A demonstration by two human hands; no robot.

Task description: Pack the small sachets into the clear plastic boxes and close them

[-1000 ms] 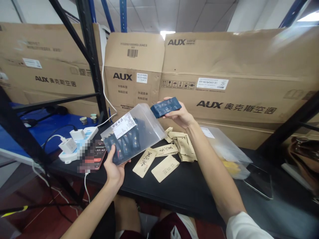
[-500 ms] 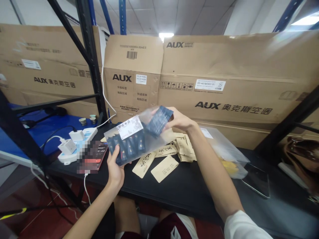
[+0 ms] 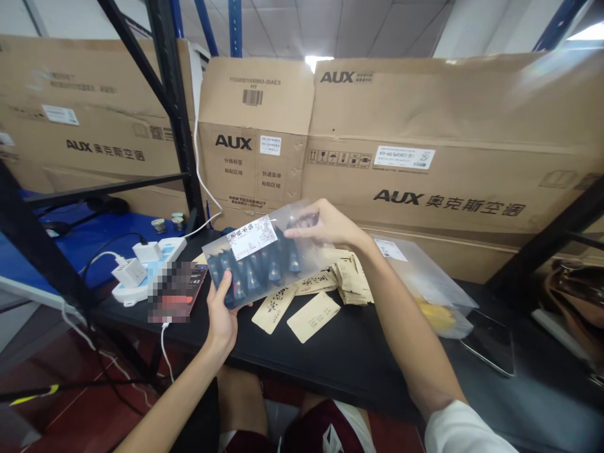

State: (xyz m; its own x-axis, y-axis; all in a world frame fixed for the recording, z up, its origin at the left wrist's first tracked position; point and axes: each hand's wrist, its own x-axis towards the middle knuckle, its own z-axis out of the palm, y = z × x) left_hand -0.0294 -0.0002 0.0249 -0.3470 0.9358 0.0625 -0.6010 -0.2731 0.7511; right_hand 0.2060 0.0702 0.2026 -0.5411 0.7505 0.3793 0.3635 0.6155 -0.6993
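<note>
My left hand grips the lower left corner of a frosted plastic bag, thumb on its front. Inside the bag several dark blue packets stand side by side, and a white printed label is stuck on its upper part. At the bag's upper right end, the mouth, my right hand is closed around the plastic with bent fingers; some fingertips are blurred behind the film. Beneath and behind the bag, beige paper packets lie on the black tabletop, some heaped in a pile.
To the right are another frosted bag with yellow contents and a phone. On the left lie a white power strip with plugs and a charging phone. Large cardboard boxes stand behind; a black shelf post rises at left.
The dark blue packet that my right hand held at the bag's mouth is now down among the others in the bag. My right hand has come to the mouth's edge.
</note>
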